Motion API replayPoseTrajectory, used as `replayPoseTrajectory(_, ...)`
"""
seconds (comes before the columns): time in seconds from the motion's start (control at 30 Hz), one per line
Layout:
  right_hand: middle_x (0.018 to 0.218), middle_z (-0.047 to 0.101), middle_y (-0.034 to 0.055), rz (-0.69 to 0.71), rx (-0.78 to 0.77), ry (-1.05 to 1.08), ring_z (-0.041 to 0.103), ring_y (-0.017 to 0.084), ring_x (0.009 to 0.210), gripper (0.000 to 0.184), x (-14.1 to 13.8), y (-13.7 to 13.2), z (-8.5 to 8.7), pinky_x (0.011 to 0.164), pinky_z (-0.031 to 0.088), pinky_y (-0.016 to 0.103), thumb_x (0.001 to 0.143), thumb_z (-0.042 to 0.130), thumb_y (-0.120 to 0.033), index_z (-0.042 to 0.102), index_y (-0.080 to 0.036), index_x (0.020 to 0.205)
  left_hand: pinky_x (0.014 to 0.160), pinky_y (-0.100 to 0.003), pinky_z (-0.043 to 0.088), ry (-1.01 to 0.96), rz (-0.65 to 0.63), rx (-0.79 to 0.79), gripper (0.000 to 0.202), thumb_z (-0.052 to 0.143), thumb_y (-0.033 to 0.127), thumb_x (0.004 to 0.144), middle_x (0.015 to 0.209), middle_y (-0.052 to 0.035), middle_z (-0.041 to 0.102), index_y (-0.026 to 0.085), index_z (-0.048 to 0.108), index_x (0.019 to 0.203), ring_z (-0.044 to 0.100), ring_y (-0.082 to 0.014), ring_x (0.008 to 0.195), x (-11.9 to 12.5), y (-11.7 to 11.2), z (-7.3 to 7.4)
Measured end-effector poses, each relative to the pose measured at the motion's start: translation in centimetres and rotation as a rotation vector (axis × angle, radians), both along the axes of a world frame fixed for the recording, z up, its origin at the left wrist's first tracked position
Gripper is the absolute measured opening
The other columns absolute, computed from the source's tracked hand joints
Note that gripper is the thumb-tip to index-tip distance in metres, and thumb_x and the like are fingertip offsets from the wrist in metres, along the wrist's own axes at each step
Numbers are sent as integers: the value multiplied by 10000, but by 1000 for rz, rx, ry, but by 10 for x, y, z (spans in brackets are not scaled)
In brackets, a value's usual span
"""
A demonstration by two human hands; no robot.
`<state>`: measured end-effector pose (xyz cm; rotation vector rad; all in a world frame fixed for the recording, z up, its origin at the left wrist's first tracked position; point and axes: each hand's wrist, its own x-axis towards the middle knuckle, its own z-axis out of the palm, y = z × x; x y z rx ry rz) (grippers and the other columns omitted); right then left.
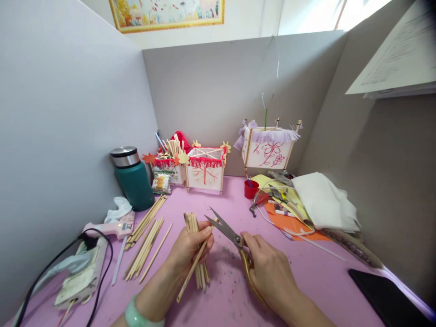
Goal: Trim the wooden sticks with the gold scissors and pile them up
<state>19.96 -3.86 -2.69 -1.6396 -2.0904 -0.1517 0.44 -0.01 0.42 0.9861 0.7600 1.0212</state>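
Note:
My left hand (189, 249) is closed around a bundle of thin wooden sticks (196, 247), with one stick slanting down to the left out of the grip. My right hand (269, 268) grips gold-handled scissors (226, 230). Their blades are open and point up-left, with the tips beside the upper end of the slanting stick near my left fingertips. A green bangle (136, 315) sits on my left wrist.
Loose sticks (145, 240) lie on the pink tabletop at left, beside a pink glue gun (114, 227) and a black cable. A teal flask (132, 177), paper lanterns (206, 168) (269, 147), a red cup (251, 188), white tissue (323, 200) and a dark tablet (388, 297) surround the space.

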Motion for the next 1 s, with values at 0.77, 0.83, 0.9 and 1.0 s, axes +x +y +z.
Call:
replayPoseTrajectory(0.77, 717, 626, 0, 9, -46, 154, 562, 149, 602, 152, 5, 4, 1, 569, 323, 242, 868, 423, -238, 573, -229, 888, 338, -180, 188, -2, -6, -9, 386, 680, 304, 700, 442, 76, 449, 122, 586, 1027, 292, -37, 326, -3, 0, 5)
replayPoseTrajectory(0.83, 768, 622, 3, 16, -17, 139, 560, 152, 620, 162, 5, 5, 0, 582, 327, 250, 859, 432, -231, 568, -236, 947, 345, -184, 188, 8, 5, -7, 324, 668, 298, 715, 454, 78, 445, 139, 584, 985, 295, -38, 336, -3, 0, 4)
replayPoseTrajectory(0.9, 814, 618, 9, 17, 2, 106, 569, 163, 663, 202, 4, 4, -1, 594, 327, 258, 843, 449, -213, 556, -243, 1012, 354, -188, 194, 9, 5, 0, 214, 661, 293, 728, 479, 75, 449, 156, 574, 869, 298, -35, 346, -2, 2, 2)
replayPoseTrajectory(1.0, 832, 612, 20, 6, 17, 52, 578, 184, 721, 264, 3, 3, -3, 599, 319, 267, 820, 469, -184, 542, -240, 1067, 369, -192, 198, 30, -5, 34, 176, 648, 291, 754, 480, 75, 431, 165, 528, 733, 301, -32, 358, -2, 3, -2)
